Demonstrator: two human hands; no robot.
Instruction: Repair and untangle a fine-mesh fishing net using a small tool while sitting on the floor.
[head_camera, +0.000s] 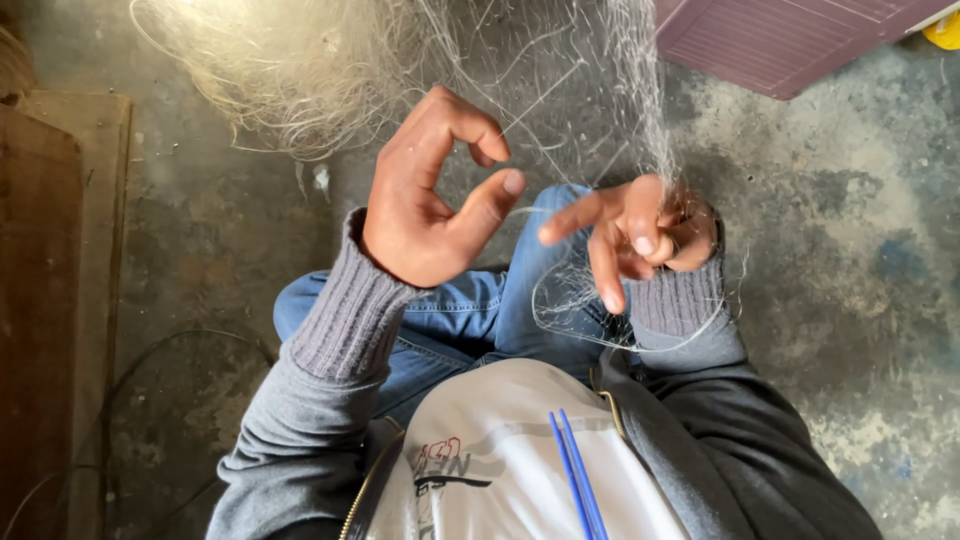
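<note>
hanging net (560, 90) (threaded through fingers (640, 215))

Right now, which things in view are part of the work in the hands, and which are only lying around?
In hand:
- fishing net
- left hand, fingers hooked in its threads
- right hand, gripping gathered threads

Lying about:
- purple panel
- wooden boards
- dark cable on the floor
- yellow object

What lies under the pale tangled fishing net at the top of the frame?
Grey stained concrete floor shows through the thin mesh of the pale tangled fishing net. Under the densest bunch, the floor is hidden.
</note>
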